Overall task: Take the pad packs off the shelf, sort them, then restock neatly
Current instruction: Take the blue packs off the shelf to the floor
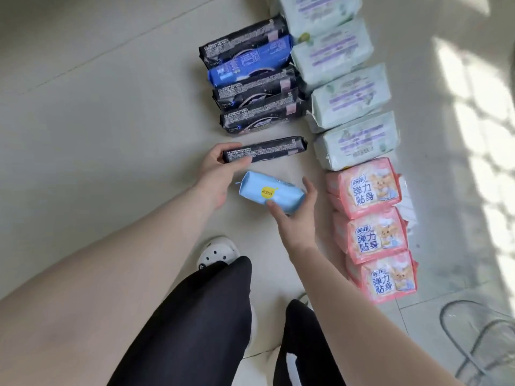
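A pale tiled floor (97, 112) lay sunlit on its right side. The left hand (214, 168) gripped a slim black plastic pad pack (264, 149) just below a row of dark packs (250, 76). The right hand (295, 210) clasped a light-blue pack (267, 195), beside pale-green packs (348, 98) and pink packs (370, 229).

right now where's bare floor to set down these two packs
Bare tile lies left of the dark packs and between them and the white shoe. It is crowded on the right: mint packs and pink packs run unbroken.
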`<act>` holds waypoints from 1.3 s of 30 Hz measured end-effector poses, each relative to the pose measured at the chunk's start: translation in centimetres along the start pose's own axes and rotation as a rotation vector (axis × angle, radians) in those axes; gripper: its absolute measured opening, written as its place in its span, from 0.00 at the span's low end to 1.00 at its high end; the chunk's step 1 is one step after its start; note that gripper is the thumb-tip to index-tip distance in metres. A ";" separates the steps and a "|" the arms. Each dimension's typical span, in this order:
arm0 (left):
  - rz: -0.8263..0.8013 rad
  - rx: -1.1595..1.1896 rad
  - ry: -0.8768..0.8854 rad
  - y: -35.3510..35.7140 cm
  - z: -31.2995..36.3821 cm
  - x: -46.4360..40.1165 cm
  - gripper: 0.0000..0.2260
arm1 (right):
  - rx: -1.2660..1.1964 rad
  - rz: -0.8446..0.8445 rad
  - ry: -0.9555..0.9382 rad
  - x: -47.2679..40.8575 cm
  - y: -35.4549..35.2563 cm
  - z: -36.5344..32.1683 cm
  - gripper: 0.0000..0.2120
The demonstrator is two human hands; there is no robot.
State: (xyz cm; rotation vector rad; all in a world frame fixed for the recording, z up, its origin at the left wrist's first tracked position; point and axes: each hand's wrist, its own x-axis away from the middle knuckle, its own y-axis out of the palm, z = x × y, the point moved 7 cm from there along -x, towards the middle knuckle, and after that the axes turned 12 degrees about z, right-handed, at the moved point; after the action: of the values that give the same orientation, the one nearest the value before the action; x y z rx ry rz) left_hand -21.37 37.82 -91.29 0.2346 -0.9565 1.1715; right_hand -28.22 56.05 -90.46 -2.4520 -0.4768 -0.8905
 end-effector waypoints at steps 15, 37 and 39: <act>0.191 0.102 -0.130 1.9 1.2 -1.8 0.38 | -0.086 0.196 0.225 -4.9 1.2 -2.5 0.29; 0.110 -0.161 -0.118 0.0 0.1 4.1 0.32 | -0.030 0.131 0.363 -0.6 0.1 -4.7 0.36; 0.123 -0.202 -0.114 -1.9 1.0 6.4 0.30 | -0.006 0.093 0.419 1.6 -0.9 -5.3 0.33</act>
State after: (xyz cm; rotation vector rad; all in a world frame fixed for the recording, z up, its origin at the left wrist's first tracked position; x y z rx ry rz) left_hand -19.84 40.75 -85.43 0.0815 -1.1956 1.1729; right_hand -30.19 54.10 -85.54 -2.1861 -0.2083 -1.3211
